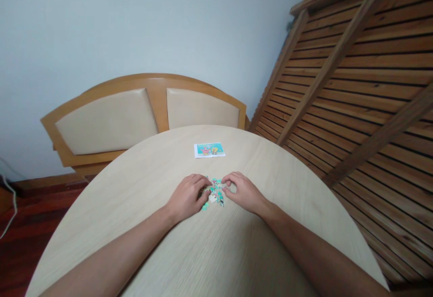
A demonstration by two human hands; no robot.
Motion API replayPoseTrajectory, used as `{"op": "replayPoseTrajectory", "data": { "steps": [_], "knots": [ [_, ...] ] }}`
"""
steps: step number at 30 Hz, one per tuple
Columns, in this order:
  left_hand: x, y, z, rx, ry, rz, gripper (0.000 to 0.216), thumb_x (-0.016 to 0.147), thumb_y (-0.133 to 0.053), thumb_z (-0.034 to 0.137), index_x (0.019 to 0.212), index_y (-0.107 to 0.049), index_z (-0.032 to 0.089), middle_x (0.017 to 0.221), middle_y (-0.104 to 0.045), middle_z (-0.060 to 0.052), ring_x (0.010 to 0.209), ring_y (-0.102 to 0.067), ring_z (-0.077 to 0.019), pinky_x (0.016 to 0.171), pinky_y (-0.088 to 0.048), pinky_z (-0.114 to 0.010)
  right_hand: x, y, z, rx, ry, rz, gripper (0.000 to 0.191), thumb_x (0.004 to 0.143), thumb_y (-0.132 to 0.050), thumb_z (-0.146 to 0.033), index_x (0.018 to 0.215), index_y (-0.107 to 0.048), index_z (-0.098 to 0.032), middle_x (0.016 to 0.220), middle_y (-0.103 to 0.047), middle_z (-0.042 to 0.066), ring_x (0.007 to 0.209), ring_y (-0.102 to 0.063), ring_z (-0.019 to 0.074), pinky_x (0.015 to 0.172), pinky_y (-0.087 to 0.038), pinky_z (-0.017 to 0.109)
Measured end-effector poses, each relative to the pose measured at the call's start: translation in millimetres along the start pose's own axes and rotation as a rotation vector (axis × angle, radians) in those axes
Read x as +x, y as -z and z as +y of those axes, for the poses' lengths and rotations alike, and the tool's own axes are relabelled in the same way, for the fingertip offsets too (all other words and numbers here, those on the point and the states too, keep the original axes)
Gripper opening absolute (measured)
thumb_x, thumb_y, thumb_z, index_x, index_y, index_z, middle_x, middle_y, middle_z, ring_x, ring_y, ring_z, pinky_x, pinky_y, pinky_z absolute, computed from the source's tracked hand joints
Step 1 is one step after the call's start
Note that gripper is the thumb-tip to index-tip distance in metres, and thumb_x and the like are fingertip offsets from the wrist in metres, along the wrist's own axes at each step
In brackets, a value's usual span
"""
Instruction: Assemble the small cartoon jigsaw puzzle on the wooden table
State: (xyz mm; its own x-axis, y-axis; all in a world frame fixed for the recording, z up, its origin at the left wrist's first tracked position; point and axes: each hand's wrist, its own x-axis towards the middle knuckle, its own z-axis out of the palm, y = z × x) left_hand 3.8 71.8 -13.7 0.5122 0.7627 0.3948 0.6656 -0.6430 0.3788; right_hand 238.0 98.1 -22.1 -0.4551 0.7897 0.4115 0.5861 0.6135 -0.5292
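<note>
Teal puzzle pieces (214, 193) are pinched by curled fingers of palm-down left hand (187, 196) and right hand (244, 192).

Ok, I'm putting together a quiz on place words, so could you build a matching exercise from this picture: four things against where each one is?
Things
1. puzzle pieces
2. picture card
3. padded headboard
4. slatted wooden frame

Places
A. to the right of the table
B. between the left hand and right hand
C. behind the table, by the wall
D. on the table, beyond the hands

Pairs: 1-B, 2-D, 3-C, 4-A
</note>
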Motion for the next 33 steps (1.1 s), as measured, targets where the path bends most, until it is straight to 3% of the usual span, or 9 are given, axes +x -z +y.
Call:
{"op": "replayPoseTrajectory", "data": {
  "steps": [18, 33],
  "knots": [
    [5.5, -1.3, -2.9, 0.028, 0.120, 0.083, 0.021, 0.098, -0.052, 0.030, 0.096, -0.071, 0.021, 0.095, -0.073, -0.006, 0.093, -0.065, -0.0233, 0.085, -0.051, -0.037, 4.0, 0.1, 6.4, -0.073, -0.126, 0.082, 0.011, 0.088, -0.059, -0.018, 0.090, -0.069, -0.022, 0.089, -0.073, 0.003, 0.093, -0.063, 0.0225, 0.087, -0.048, 0.037],
    [6.9, -1.6, -20.5, -0.139, 0.310, 0.139, 0.020, 0.096, -0.055, 0.032, 0.099, -0.073, 0.023, 0.098, -0.074, -0.004, 0.095, -0.066, -0.0236, 0.088, -0.051, -0.038, 3.6, -0.9, 0.6, -0.114, 0.016, -0.043, 0.022, 0.088, -0.068, -0.025, 0.109, -0.075, -0.026, 0.104, -0.071, 0.006, 0.106, -0.058, 0.0245, 0.095, -0.045, 0.041]
  ]
}}
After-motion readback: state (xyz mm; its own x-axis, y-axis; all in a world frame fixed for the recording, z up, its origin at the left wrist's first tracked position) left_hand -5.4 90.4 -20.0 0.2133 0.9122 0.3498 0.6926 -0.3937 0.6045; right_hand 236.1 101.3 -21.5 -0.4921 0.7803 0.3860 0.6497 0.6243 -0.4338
